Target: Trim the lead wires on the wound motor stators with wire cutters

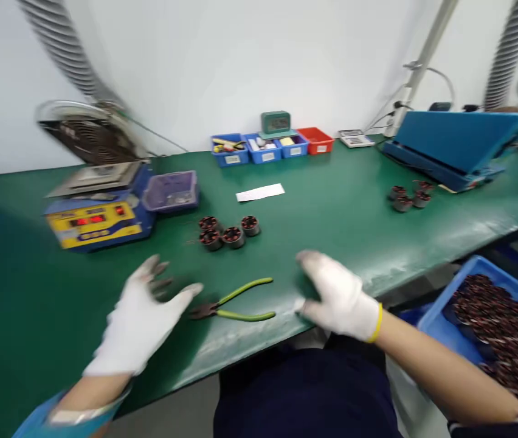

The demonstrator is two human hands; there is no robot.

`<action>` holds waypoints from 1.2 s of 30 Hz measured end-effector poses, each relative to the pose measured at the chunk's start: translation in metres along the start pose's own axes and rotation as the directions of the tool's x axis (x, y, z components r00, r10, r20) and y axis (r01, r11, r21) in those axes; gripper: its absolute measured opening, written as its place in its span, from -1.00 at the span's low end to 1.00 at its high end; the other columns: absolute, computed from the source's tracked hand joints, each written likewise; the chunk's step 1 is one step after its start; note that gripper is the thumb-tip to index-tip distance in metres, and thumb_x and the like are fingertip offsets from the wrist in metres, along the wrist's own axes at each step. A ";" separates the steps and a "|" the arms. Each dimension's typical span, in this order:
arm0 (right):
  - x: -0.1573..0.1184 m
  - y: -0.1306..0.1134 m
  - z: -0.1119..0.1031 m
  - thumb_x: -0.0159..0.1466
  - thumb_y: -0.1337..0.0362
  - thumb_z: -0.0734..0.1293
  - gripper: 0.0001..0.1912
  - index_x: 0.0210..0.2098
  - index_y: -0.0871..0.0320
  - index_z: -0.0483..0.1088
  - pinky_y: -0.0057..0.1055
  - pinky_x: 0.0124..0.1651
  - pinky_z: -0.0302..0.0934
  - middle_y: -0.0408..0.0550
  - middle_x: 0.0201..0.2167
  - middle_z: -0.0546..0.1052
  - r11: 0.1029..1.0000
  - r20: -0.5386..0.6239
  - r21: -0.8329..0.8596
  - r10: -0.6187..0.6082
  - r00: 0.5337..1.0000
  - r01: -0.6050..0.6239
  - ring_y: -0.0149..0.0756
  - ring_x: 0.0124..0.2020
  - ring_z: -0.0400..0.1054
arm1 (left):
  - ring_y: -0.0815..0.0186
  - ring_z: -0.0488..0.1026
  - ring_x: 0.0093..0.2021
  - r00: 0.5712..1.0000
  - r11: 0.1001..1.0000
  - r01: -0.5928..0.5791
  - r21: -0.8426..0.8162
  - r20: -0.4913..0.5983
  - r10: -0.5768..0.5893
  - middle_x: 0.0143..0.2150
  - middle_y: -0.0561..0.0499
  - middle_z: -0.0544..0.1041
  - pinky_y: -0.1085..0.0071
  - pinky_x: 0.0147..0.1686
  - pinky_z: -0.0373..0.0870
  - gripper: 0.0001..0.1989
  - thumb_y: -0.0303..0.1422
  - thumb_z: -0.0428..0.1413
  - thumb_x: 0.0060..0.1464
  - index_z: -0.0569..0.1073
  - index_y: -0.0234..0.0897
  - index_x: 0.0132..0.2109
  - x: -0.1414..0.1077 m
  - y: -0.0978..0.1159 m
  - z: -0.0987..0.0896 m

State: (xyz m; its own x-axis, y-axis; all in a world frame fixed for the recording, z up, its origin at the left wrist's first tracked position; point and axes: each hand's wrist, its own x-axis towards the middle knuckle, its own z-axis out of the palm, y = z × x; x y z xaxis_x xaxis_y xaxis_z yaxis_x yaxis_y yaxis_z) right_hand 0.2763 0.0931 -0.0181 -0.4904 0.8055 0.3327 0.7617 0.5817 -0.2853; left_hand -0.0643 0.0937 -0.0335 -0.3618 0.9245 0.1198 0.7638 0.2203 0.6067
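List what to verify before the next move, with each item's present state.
1. Left hand empty: ok, fingers spread.
2. Right hand empty: ok, nothing seen in its grip.
3. Cutting pliers lying free on the workbench: ok.
4. Pliers' handles closed: not ok, they stand apart.
5. Wound stators near the pliers, off the handles: ok.
6. Red display reading: cannot tell, blurred.
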 end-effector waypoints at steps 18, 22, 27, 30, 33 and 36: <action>0.002 -0.019 0.023 0.31 0.19 0.19 -0.66 0.06 -0.02 0.34 -0.35 -0.36 0.18 -0.09 -0.20 0.49 0.896 0.132 -0.209 0.423 0.896 -0.392 -0.20 -0.30 0.43 | 0.14 0.54 -0.06 0.998 0.993 -0.064 -0.101 -0.004 0.064 -0.03 -0.01 0.55 0.24 0.04 0.47 -0.01 -0.16 0.33 -0.20 0.09 -0.13 0.36 0.018 0.032 0.017; -0.002 0.000 0.021 0.27 0.14 0.24 -0.59 0.09 0.07 0.33 -0.23 -0.29 0.30 0.00 -0.16 0.50 0.891 0.031 -0.243 0.403 0.915 -0.384 -0.09 -0.25 0.45 | 0.12 0.53 -0.03 0.988 0.992 -0.119 -0.050 0.093 0.123 -0.05 0.00 0.55 0.19 0.07 0.45 0.00 -0.18 0.33 -0.21 0.07 -0.16 0.36 -0.052 0.018 -0.004; 0.007 -0.023 0.027 0.21 0.12 0.34 -0.48 0.11 0.21 0.30 -0.04 0.14 0.28 0.20 0.11 0.38 0.998 -0.156 0.013 -0.062 0.986 0.065 0.05 0.14 0.29 | 0.06 0.48 0.04 0.991 0.959 -0.111 -0.261 0.041 0.126 0.08 -0.17 0.47 0.08 0.07 0.46 0.32 -0.06 0.41 -0.33 -0.22 -0.25 0.42 -0.086 -0.006 0.000; 0.023 -0.056 0.037 0.22 0.14 0.35 -0.54 0.07 0.17 0.33 -0.04 0.15 0.29 0.17 0.13 0.35 0.968 -0.119 0.195 -0.135 0.984 0.156 0.01 0.17 0.27 | -0.03 0.32 0.23 0.983 0.912 -0.161 -0.378 0.024 0.183 0.30 -0.31 0.23 -0.01 0.20 0.33 0.47 0.03 0.41 -0.41 -0.38 -0.24 0.42 -0.087 -0.018 -0.005; 0.044 -0.088 0.052 0.19 0.12 0.36 -0.53 0.05 0.18 0.37 0.04 0.19 0.24 0.18 0.15 0.33 0.937 -0.124 0.274 -0.187 0.974 0.215 0.07 0.20 0.22 | -0.07 0.26 0.28 0.980 0.966 -0.103 -0.238 0.142 0.140 0.30 -0.23 0.27 -0.04 0.24 0.27 0.32 0.00 0.41 -0.41 -0.11 -0.21 0.41 -0.086 -0.018 -0.014; 0.059 -0.108 0.063 0.20 0.21 0.35 -0.72 -0.10 0.12 0.43 0.11 0.24 0.13 0.05 0.00 0.47 0.909 -0.145 0.264 -0.293 0.945 0.322 0.03 0.16 0.26 | -0.06 0.28 0.25 0.969 0.986 -0.147 -0.081 0.188 0.160 0.24 -0.15 0.36 0.00 0.23 0.29 0.09 -0.09 0.42 -0.43 0.20 -0.22 0.29 -0.083 -0.009 -0.014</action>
State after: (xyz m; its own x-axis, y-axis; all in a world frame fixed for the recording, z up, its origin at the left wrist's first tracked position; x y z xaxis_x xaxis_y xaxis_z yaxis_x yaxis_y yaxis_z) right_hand 0.1386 0.0855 -0.0242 -0.6253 0.5743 0.5285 0.4226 0.8184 -0.3893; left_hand -0.0488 0.0106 -0.0374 -0.1282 0.9896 0.0653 0.7627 0.0563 0.6443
